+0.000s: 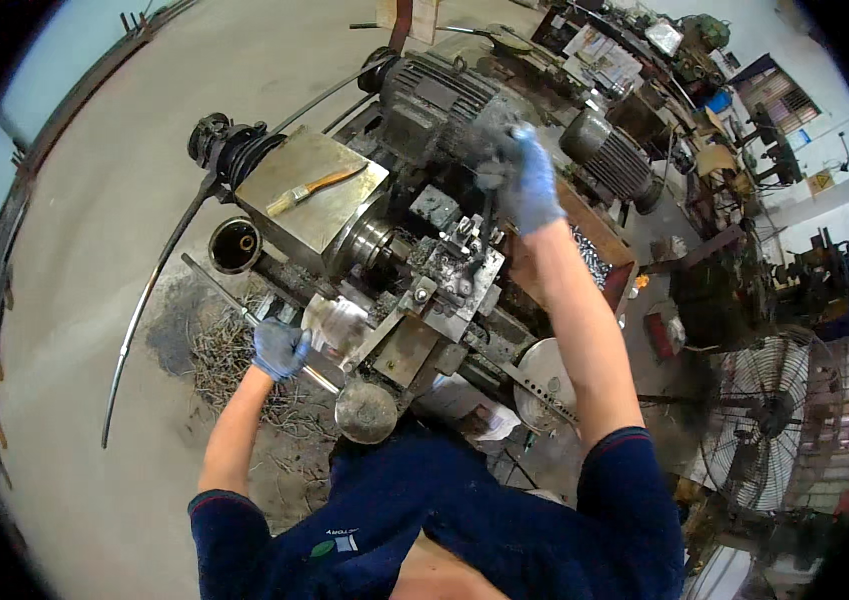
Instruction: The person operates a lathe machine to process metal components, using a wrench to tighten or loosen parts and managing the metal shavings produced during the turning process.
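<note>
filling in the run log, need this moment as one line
left hand: closed on metal rod | right hand: near motor, blurred, hold unclear | brush: lying on metal housing

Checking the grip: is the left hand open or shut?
Shut: the left hand curls around the metal rod, which emerges on both sides.

Two blue-gloved hands (282,350) (533,190), one silver metal rod (218,288) in the left, one wooden-handled paintbrush (317,188), two grey finned electric motors (440,90) (610,155), one dark round cup (235,268), one round wire-caged fan (767,421), one yellow warning sign (821,181).
</note>
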